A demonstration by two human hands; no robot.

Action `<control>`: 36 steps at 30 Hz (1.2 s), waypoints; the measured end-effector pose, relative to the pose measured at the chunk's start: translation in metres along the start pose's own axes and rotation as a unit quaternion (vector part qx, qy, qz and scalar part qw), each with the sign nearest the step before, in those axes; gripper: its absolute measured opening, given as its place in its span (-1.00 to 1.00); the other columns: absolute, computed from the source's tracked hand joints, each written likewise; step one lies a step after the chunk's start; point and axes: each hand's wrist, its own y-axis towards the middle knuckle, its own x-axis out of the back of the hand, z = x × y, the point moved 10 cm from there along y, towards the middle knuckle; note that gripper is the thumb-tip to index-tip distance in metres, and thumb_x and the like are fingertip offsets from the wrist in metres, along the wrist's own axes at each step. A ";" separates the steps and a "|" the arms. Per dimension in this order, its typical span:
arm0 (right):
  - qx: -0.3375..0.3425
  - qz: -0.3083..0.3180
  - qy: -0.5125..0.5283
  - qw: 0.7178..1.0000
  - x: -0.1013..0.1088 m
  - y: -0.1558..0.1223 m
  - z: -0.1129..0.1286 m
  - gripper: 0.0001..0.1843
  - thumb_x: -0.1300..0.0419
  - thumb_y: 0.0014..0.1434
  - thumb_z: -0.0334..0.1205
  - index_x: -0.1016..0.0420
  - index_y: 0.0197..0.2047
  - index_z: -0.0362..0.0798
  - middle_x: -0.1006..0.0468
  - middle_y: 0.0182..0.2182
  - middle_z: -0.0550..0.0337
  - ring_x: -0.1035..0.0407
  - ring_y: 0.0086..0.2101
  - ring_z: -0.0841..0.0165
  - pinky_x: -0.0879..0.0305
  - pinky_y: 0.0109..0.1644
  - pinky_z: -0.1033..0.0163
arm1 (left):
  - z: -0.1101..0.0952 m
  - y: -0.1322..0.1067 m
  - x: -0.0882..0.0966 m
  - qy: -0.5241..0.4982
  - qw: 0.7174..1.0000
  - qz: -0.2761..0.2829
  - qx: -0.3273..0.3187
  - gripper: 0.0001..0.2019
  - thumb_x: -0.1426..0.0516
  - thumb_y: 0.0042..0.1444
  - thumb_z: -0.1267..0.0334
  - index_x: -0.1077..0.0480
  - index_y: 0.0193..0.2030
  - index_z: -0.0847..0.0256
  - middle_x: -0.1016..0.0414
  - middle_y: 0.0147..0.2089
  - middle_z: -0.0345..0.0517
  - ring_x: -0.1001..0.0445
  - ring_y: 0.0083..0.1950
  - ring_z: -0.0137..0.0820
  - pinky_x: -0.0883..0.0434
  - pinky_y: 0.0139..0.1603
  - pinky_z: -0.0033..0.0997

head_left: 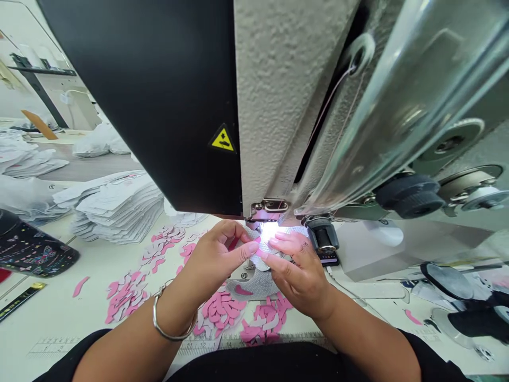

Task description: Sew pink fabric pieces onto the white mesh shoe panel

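My left hand (220, 260) and my right hand (296, 270) both pinch a grey mesh fabric piece (254, 284) with a pink patch on it. The piece lies on the sewing machine bed, right under the metal presser foot (267, 211). A bright machine lamp (269, 231) glares on the mesh, and my fingers hide the needle area. A silver bangle (170, 318) circles my left wrist. Pink-and-grey cut pieces (220, 313) lie scattered just below my hands.
The black-and-beige sewing machine head (278, 106) fills the upper view. A stack of pale cut pieces (119, 207) sits to the left, near a black printed fabric (32, 249). A metal ruler (250, 342) runs along the table's front edge. Dark knobs (409, 196) project at right.
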 end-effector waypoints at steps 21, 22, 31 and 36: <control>-0.054 0.057 0.083 0.993 0.006 0.019 -0.019 -0.63 -0.11 0.15 -0.50 -0.57 -0.09 0.07 -0.53 -0.10 0.10 -0.44 -0.04 0.21 -0.42 0.06 -0.05 | 0.006 0.001 -0.005 -0.076 0.990 0.007 0.117 -0.71 -0.29 0.00 0.14 -0.43 -0.13 0.14 -0.48 -0.30 -0.20 -0.40 -0.41 -0.42 -0.33 -0.47 -0.46; -0.069 0.070 0.088 0.991 0.006 0.022 -0.021 -0.64 -0.10 0.14 -0.50 -0.58 -0.11 0.07 -0.54 -0.11 0.11 -0.45 -0.05 0.22 -0.43 0.05 -0.04 | 0.009 0.000 -0.012 -0.129 0.981 0.028 0.140 -0.72 -0.28 0.01 0.17 -0.43 -0.13 0.15 -0.46 -0.33 -0.21 -0.39 -0.43 -0.44 -0.32 -0.49 -0.49; -0.117 0.148 0.115 0.975 0.000 0.033 -0.040 -0.70 -0.11 0.11 -0.48 -0.57 -0.25 0.09 -0.62 -0.34 0.30 -0.52 -0.21 0.29 -0.45 -0.12 0.17 | 0.020 0.001 -0.031 -0.309 0.930 0.051 0.190 -0.85 -0.32 -0.05 0.26 -0.46 -0.37 0.23 -0.41 -0.48 -0.20 -0.39 -0.49 -0.47 -0.34 -0.52 -0.53; -0.166 0.179 0.143 0.959 -0.008 0.027 -0.050 -0.66 -0.14 0.07 -0.50 -0.57 -0.18 0.07 -0.63 -0.22 0.26 -0.52 -0.14 0.28 -0.44 -0.05 0.19 | 0.021 0.005 -0.034 -0.343 0.922 0.047 0.174 -0.83 -0.34 -0.08 0.30 -0.48 -0.34 0.23 -0.47 -0.42 -0.18 -0.44 -0.46 -0.45 -0.39 -0.48 -0.52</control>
